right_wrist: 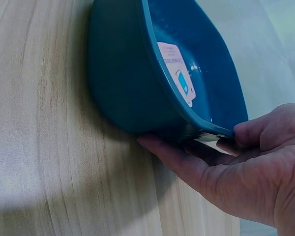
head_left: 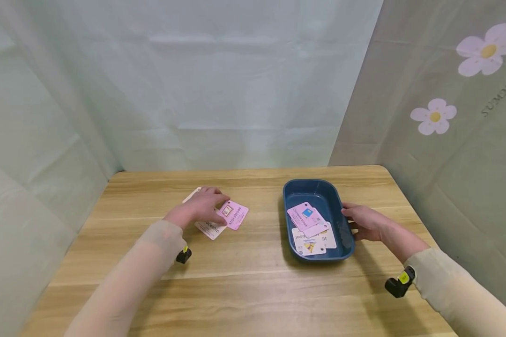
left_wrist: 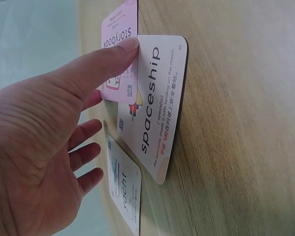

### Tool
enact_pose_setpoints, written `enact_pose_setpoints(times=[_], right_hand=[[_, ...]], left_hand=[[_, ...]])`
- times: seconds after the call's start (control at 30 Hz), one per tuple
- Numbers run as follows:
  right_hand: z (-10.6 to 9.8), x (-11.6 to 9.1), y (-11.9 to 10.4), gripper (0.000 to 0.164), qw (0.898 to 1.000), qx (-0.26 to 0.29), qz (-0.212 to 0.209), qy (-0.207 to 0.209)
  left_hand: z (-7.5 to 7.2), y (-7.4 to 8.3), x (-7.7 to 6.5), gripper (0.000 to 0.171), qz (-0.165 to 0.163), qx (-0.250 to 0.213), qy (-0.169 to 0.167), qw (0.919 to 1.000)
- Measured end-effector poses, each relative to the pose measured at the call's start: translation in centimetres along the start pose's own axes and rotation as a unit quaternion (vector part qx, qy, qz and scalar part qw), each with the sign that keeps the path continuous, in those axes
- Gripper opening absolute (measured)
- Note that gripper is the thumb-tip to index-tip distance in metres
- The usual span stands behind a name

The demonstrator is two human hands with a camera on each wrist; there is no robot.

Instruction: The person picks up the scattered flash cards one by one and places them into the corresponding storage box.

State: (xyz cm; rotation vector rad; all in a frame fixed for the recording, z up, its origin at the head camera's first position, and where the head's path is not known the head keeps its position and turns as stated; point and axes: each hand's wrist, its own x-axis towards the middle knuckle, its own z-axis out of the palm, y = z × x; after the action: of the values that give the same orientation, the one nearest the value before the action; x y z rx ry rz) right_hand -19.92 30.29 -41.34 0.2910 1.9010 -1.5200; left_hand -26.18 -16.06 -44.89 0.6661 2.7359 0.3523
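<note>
My left hand pinches a pink "storybook" card, its thumb lying on the printed face. Partly beneath that card is a white "spaceship" card. A white "yacht" card lies beside them on the table, mostly covered by the hand in the head view. On the right, my right hand holds the long side of a blue plastic tray, thumb at the rim and fingers against the outer wall. Inside the tray, a pink "Chinese book" card overlaps another pink card and white ones.
The wooden table has its far edge against a pale cloth backdrop. A flower-printed cloth hangs along the right side. Small black cameras are strapped to both wrists.
</note>
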Motion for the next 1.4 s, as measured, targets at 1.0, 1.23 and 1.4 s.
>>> enact_pose_setpoints(times=[1.0, 1.23, 1.4], right_hand=[[0.0, 0.0, -0.2, 0.059, 1.000, 0.002, 0.007, -0.002], [0.1, -0.1, -0.3, 0.058, 1.000, 0.004, 0.002, -0.004], [0.0, -0.1, -0.2, 0.058, 1.000, -0.005, -0.005, -0.006]], left_hand=[[-1.4, -0.5, -0.1, 0.037, -0.030, -0.044, 0.024, 0.9983], [-1.4, -0.8, 0.0, 0.027, -0.027, -0.043, 0.029, 0.9983], [-1.7, -0.9, -0.2, 0.026, -0.026, -0.038, 0.027, 0.9986]])
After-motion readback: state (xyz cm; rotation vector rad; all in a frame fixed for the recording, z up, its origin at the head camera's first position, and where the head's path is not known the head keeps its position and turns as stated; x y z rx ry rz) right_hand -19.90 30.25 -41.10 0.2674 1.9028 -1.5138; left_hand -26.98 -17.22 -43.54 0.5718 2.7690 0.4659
